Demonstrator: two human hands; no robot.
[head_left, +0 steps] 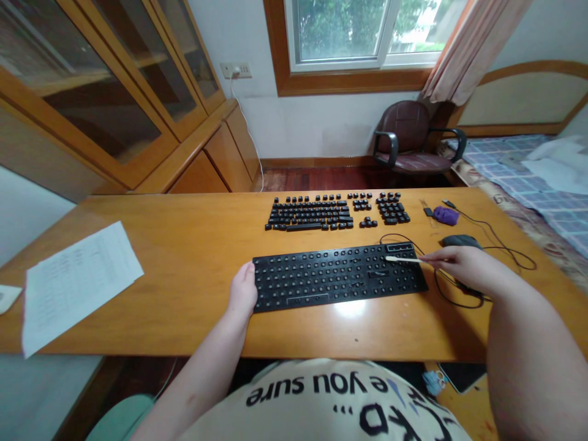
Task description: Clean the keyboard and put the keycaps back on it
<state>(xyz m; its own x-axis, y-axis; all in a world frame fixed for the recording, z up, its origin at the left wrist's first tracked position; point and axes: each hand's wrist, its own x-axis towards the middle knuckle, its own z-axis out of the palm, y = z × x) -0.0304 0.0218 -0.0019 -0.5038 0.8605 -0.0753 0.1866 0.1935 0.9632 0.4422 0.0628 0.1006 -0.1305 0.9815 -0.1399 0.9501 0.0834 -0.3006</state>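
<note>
A black keyboard base point(337, 277) with its keycaps taken off lies on the wooden desk point(193, 257). My left hand point(243, 291) rests against its left end, fingers curled on the edge. My right hand point(459, 268) pinches a thin white stick point(403, 260) whose tip touches the upper right part of the base. The removed black keycaps point(335, 213) are laid out in keyboard order behind the base.
A dark mouse point(460, 242) and its cable point(505, 245) lie at the right, with a purple object point(445, 215) behind them. A sheet of paper point(76, 282) lies at the left. A brown chair point(411, 142) stands beyond the desk; a cabinet point(138, 104) is at the left.
</note>
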